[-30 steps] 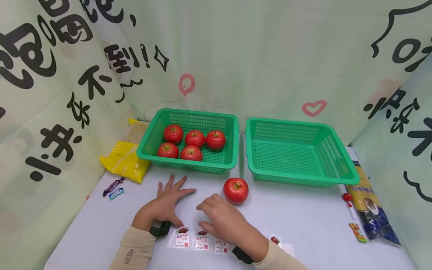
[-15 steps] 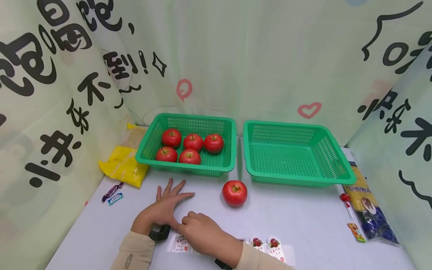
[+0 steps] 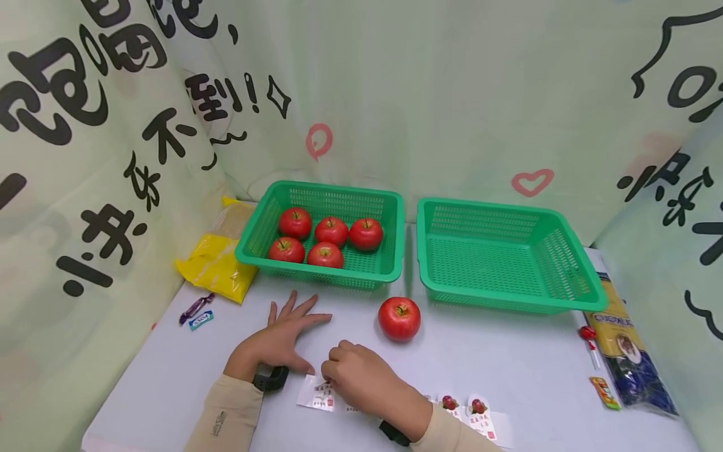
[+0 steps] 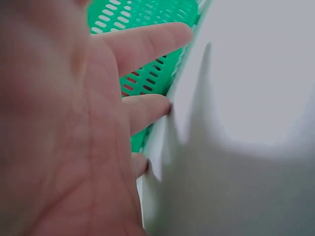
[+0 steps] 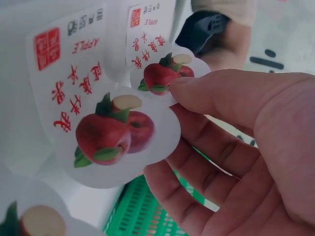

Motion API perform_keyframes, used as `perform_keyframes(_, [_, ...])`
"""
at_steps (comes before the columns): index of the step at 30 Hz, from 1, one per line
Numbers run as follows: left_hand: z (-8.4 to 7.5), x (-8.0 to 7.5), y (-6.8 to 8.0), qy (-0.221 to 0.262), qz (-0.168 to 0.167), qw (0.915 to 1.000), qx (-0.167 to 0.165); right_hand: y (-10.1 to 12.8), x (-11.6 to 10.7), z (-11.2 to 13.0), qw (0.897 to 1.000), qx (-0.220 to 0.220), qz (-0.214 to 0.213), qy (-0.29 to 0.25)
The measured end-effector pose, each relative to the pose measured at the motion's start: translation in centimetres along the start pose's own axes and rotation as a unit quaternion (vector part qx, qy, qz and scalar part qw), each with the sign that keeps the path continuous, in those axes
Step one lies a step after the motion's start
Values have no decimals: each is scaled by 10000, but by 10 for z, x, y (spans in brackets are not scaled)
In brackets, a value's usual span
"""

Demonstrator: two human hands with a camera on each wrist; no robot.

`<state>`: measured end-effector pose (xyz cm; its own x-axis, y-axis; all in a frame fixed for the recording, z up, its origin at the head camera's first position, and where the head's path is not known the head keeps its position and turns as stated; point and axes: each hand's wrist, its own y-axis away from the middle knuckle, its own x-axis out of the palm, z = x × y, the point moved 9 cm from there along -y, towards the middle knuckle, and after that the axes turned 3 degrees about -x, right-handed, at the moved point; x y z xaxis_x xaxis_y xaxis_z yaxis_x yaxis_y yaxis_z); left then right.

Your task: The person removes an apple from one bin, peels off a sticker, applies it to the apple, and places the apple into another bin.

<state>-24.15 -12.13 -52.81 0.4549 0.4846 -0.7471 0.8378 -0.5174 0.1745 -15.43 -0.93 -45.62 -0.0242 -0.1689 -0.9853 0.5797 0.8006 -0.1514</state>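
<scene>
White label strip point(image 3: 323, 395) pinched by right hand point(image 3: 367, 383); left hand point(image 3: 282, 344) splayed beside it; loose apple point(image 3: 399, 319) beyond right hand.

A curtained booth point(image 3: 452, 63), its wider surroundings hidden: pale cloth point(image 3: 395, 150) printed with black characters point(image 3: 85, 273) and a pink heart point(image 3: 528, 192) hangs round three sides of a white tabletop point(image 3: 508, 351) bearing green baskets point(image 3: 322, 274), apples point(image 3: 400, 319), apple labels point(image 3: 480, 415), wrapped sweets point(image 3: 605, 393).

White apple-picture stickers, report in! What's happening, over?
Right hand pinches white apple-printed sticker by its edge. Left hand spread open beside it. Round red apple beyond, apparently not in the way.
</scene>
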Motion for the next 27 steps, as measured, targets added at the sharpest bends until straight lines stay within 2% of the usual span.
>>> perform_keyframes(4, [-4,-5,-3,85,28,9999,48,2,1,-12,9998,177,57,6])
perform_keyframes(9, [-3,-3,-4,27,42,10000,-35,2,4,-19,9996,260,102,-28])
perform_keyframes(15, [0,2,-4,-167,-31,9997,-195,2,6,-18,9993,284,185,-148])
perform_keyframes(19, [-1,2,-3,-241,-49,9993,-285,3,1,-17,9995,254,96,-165])
perform_keyframes(23, [-2,4,-4,-273,-31,9991,-337,13,-11,-20,9986,203,-62,-495])
perform_keyframes(27, [-4,4,-6,-281,-12,9990,-354,33,-25,-25,9926,51,-312,-1176])
